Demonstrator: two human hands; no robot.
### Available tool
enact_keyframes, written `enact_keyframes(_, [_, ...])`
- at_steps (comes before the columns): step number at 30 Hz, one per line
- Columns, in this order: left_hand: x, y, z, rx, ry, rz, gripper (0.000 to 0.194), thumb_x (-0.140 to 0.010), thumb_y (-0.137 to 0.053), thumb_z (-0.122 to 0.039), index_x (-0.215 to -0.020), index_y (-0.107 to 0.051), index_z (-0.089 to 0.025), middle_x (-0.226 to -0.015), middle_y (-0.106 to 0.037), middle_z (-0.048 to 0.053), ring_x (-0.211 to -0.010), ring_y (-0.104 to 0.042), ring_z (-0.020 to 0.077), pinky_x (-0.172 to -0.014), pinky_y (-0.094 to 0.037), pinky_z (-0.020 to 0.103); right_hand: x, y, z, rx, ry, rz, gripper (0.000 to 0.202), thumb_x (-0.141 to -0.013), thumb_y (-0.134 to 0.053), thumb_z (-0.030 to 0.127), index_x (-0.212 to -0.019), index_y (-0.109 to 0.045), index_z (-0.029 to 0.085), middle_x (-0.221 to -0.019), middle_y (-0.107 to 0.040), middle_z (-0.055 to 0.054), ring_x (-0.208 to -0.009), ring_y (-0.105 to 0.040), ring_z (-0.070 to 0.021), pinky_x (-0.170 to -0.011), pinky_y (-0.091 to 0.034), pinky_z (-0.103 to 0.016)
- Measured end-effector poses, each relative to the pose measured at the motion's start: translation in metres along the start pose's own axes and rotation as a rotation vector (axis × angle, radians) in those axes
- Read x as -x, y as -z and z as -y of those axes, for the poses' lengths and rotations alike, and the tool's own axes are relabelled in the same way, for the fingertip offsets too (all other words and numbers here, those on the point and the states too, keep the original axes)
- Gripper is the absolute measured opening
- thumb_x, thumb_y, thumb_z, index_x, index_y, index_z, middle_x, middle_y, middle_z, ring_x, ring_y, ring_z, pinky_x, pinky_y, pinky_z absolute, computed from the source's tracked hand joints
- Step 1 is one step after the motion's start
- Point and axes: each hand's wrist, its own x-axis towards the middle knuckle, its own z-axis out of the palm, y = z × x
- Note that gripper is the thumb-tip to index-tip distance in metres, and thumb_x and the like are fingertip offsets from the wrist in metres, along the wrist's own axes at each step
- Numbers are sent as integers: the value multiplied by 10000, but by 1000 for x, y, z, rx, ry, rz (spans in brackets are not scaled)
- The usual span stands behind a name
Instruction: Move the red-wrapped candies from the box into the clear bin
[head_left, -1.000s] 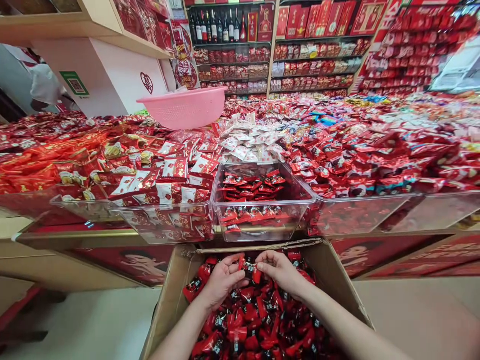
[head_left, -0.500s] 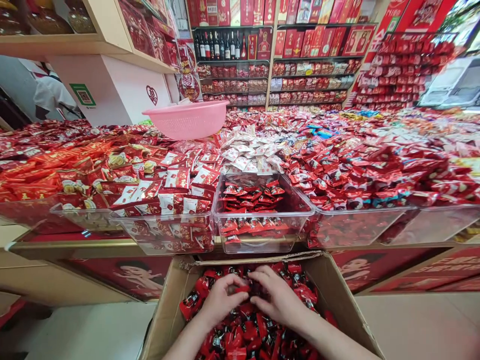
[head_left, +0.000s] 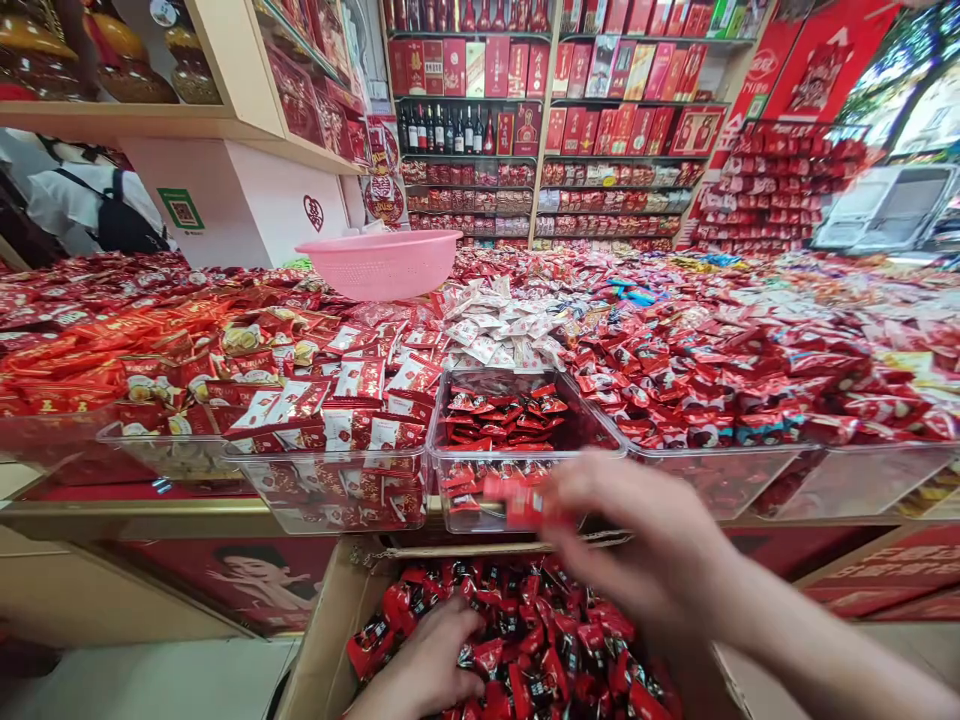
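Observation:
My right hand (head_left: 637, 520) is raised over the far rim of the cardboard box, blurred by motion. Pinched in its fingers is a small red wrapped candy (head_left: 517, 502), perhaps more than one. Just behind it stands a clear plastic bin (head_left: 525, 455) with red wrapped candies (head_left: 506, 412) in rows, lower than the heaps around it. Down in the cardboard box (head_left: 319, 640), my left hand (head_left: 431, 660) rests among loose red and black wrapped candies (head_left: 540, 650). Its thumb and fingers are apart, the fingertips partly hidden by wrappers.
Heaped bins of wrapped sweets (head_left: 360, 385) line the counter on both sides. A pink plastic basket (head_left: 382, 265) sits on the heap behind. Shelves of bottles and boxes (head_left: 472, 70) stand at the back. A person with a black bag (head_left: 124, 215) is at the far left.
Both hands were together over the candies in the box. My right hand has risen forward and right with red candy; my left has lowered toward me. The view has tilted up slightly.

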Motion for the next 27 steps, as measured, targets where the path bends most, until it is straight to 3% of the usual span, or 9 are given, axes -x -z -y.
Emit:
enact_keyframes(2, [0, -4, 1, -96, 16, 6, 532, -450, -685, -234, -964, -548, -217, -1165, -427, 75, -1086, -353, 284, -882, -285, 324, -33, 15, -22, 253, -14, -60, 44, -733, -442, 159, -749, -483, 155, -762, -520, -34, -703, -465, -115, -629, -369, -225])
enact_keyframes(3, [0, -6, 1, -138, 12, -6, 508, -457, -680, -229, -949, -555, -215, -1159, -433, 80, -1074, -370, 284, -868, -302, 325, -48, 17, -37, 384, -46, -25, 40, -722, -447, 157, -719, -486, 149, -730, -518, -37, -682, -466, -121, -610, -366, -229])
enact_keyframes(6, [-1, -8, 3, -191, -9, -37, 396, -479, -665, -231, -866, -577, -229, -1012, -522, 47, -935, -474, 251, -766, -369, 308, -83, 9, -84, 687, -101, 219, 72, -697, -442, 121, -685, -512, 125, -705, -535, -64, -674, -490, -142, -600, -367, -233])
enact_keyframes(8, [-2, -8, 6, -207, -29, -54, 333, -482, -663, -245, -806, -588, -235, -906, -554, 18, -830, -508, 225, -685, -388, 285, -95, -1, -109, 798, -119, 370, 127, -698, -415, 85, -733, -535, 107, -765, -556, -94, -725, -516, -155, -636, -375, -231])
enact_keyframes(10, [-4, -8, 10, -206, -42, -62, 280, -483, -663, -252, -754, -595, -234, -862, -561, 1, -783, -512, 206, -637, -383, 260, -99, -9, -124, 852, -147, 442, 177, -701, -394, 61, -782, -548, 94, -810, -566, -116, -774, -531, -167, -669, -381, -231])
enact_keyframes(14, [-5, -8, 14, -191, -44, -75, 260, -474, -666, -238, -724, -595, -231, -836, -561, -11, -749, -508, 186, -591, -362, 234, -95, -17, -134, 885, -187, 466, 217, -722, -373, 79, -822, -564, 102, -831, -577, -125, -791, -550, -192, -662, -405, -258])
enact_keyframes(21, [-5, -7, 13, -182, -18, -63, 256, -474, -663, -234, -721, -595, -234, -828, -564, -18, -745, -504, 181, -574, -338, 227, -91, -22, -131, 913, -202, 547, 219, -693, -406, 111, -765, -612, 115, -791, -610, -129, -761, -568, -228, -625, -422, -288])
enact_keyframes(27, [-7, -8, 14, -182, -21, -52, 190, -501, -646, -257, -684, -601, -231, -771, -588, -33, -729, -508, 168, -577, -341, 219, -96, -18, -127, 911, -201, 585, 200, -661, -444, 100, -745, -626, 91, -742, -616, -143, -711, -566, -206, -626, -400, -270])
